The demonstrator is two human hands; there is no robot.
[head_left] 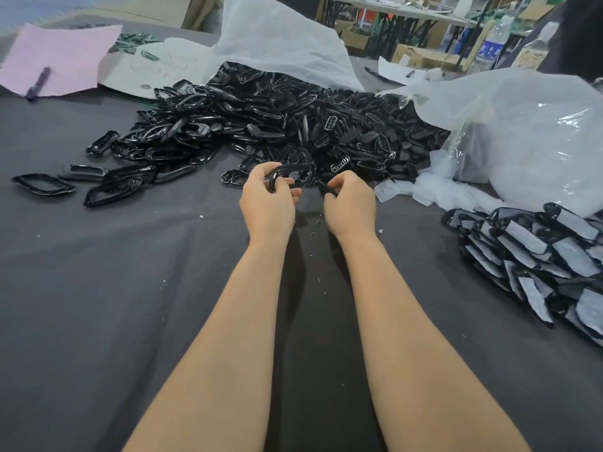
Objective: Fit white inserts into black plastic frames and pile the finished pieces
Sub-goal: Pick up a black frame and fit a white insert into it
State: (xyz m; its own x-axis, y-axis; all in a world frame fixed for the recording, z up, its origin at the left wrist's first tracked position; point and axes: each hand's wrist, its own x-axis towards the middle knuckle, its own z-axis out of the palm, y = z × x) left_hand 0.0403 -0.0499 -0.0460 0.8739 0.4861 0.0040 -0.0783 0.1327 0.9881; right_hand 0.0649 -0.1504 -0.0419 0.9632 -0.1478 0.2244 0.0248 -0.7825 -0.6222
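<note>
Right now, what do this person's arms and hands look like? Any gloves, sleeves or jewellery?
Both are bare. The left hand and right hand wear no gloves, and no rings show. The forearms are uncovered down to the picture's lower edge: no sleeve, watch, bracelet or marking is in view.

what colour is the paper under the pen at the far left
The paper is pale pink, shown in the head view at top left.

left hand (267,199): fingers curled round a black frame (295,173) | right hand (350,203): fingers curled, pinching a small dark bit (327,190) | arms: bare, stretched forward side by side | hands: close together, not touching
</note>
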